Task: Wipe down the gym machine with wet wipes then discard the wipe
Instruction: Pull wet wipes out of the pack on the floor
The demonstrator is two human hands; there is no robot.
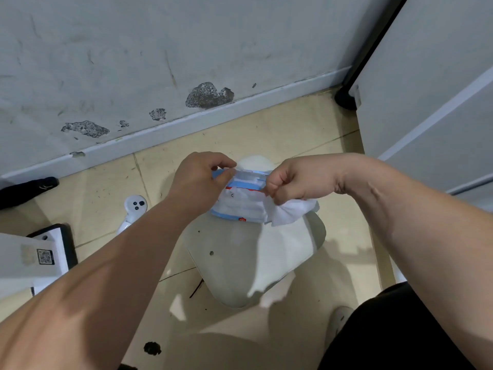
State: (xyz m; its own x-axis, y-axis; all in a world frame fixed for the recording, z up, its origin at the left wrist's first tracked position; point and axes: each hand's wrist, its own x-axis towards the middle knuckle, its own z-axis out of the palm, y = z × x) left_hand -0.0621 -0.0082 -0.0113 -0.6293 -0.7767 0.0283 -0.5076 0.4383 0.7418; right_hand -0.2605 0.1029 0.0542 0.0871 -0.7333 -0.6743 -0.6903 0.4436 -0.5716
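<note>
A blue-and-white wet wipe pack [240,208] lies on the far, narrow end of a grey machine seat [240,263]. The left hand [198,177] pinches the pack's far-left edge in its grip. The right hand [296,182] has its grip curled round a white wipe [290,213] at the pack's right edge. The wipe seems to be coming out, so it is best to pin the pack down and pull slowly, so that one sheet follows.

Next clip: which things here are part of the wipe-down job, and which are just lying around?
Job:
- wipe pack, pinched by the left hand
- wipe, gripped by the right hand
- seat of the machine, under the pack

Lying about:
- white controller on the floor
- black shoe
- QR-labelled panel
</note>
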